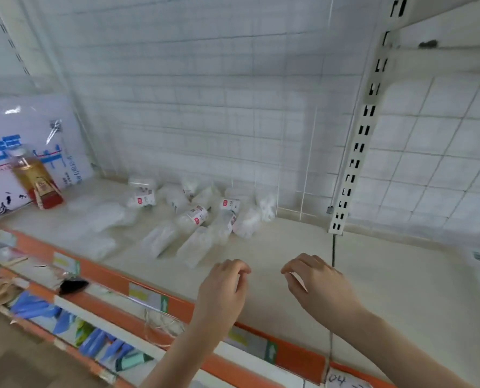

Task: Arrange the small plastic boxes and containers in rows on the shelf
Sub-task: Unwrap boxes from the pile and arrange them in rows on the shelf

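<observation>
Pretty bright, flat, washed-out light, barely any shadows. Whole shot's motion-blurred and soft, with wide-angle bending at the edges and a bit of glare on the bag (23, 152) at left.

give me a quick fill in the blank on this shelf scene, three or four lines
1. The small plastic containers lie in a jumbled ____ rather than in rows.
2. Both the left hand and the right hand hold ____.
3. The bottle of amber liquid stands to the ____ of the containers.
4. The front edge strip of the shelf is coloured ____.

Missing words: pile; nothing; left; orange
</observation>
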Demonstrator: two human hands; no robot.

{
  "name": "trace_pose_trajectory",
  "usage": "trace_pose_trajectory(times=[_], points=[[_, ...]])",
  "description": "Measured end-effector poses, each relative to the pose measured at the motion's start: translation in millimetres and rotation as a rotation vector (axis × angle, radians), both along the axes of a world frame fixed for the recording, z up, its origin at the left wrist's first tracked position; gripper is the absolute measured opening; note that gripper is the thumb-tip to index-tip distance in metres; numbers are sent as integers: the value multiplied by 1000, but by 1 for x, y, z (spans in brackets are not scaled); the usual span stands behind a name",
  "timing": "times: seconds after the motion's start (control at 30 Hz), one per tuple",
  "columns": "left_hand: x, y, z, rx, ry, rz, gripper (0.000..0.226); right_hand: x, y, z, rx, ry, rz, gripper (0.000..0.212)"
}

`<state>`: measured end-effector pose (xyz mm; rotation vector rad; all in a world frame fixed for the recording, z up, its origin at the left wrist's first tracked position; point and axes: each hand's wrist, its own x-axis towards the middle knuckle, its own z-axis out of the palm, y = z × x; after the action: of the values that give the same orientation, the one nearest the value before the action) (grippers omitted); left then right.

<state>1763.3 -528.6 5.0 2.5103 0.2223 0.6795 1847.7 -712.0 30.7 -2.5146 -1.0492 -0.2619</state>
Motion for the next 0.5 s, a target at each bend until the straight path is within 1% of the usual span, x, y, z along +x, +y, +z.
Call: trace_pose_trajectory(times=[0.1,0.17,0.23,0.3,0.33,0.5], points=[[3,35,0,105,-100,101,17,3,41,-1,1,16,46,15],[6,55,-2,139,-127,158,22,6,65,-1,2,24,73,19],[8,74,-2,143,-108,207,24,9,89,-1,-10,34,94,23],[10,90,-3,130,-66,247,34,13,111,-1,-13,41,101,25],[12,97,-3,119,-48,255,35,15,120,-2,-6,37,103,25],[16,127,-2,81,17,270,30,27,160,-5,48,-20,94,23]])
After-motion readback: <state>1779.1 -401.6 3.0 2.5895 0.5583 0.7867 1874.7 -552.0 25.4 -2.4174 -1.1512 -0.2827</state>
